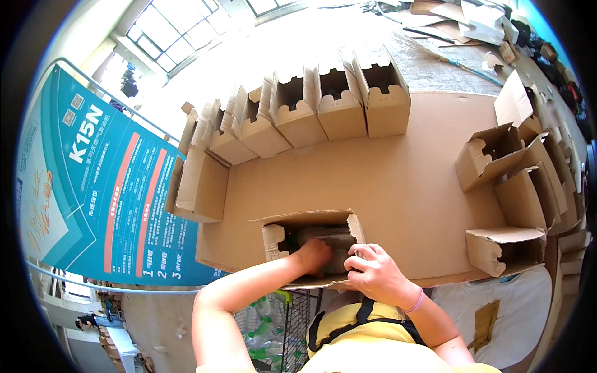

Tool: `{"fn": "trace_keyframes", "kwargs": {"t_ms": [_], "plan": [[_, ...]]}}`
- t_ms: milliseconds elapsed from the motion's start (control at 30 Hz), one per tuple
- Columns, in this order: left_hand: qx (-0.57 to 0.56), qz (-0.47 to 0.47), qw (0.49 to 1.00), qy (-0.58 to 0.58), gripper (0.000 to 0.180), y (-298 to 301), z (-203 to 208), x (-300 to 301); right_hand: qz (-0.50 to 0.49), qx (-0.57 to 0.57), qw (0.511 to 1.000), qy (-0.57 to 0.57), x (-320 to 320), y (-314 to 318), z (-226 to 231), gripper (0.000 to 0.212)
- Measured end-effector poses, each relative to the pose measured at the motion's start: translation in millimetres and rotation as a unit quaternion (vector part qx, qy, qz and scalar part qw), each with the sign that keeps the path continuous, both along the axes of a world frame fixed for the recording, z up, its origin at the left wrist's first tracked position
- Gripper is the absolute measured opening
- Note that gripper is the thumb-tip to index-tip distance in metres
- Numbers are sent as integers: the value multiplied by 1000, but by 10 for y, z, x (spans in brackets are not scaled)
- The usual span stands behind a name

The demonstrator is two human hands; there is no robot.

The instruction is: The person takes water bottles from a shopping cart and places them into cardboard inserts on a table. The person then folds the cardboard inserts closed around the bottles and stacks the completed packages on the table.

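Observation:
An open cardboard box point(273, 242) lies in front of me at the near edge of the table, its opening towards me. My left hand point(316, 256) reaches down into it, and its fingertips are hidden inside. Beside that hand shows a greyish, see-through-looking item point(340, 239), too unclear to name. At the box's right side my right hand point(375, 273) is closed, thumb and fingers pinching the cardboard edge. A pink band circles the right wrist.
Several open boxes point(345, 118) with notched fronts stand in a row along the table's far left. More boxes point(488, 158) crowd the right end of the cardboard-covered table point(429, 186). A wire basket point(267, 323) of clear bottles stands below, and a blue banner point(124, 186) at left.

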State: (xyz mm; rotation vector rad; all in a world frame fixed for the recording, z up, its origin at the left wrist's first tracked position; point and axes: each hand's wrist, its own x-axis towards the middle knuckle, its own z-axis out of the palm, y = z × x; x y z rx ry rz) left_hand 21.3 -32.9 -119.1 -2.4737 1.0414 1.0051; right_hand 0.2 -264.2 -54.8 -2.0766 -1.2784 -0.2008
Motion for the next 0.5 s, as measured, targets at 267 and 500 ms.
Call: {"fn": "trace_keyframes", "kwargs": {"t_ms": [267,500], "plan": [[-6,-46,999,14,42,2,-141,10,-2,-6,1000,1,-14,16,22,13],[-20,-7,999,25,33,76,-357,-25,1,-15,1000,7,-10,44,59,14]]}}
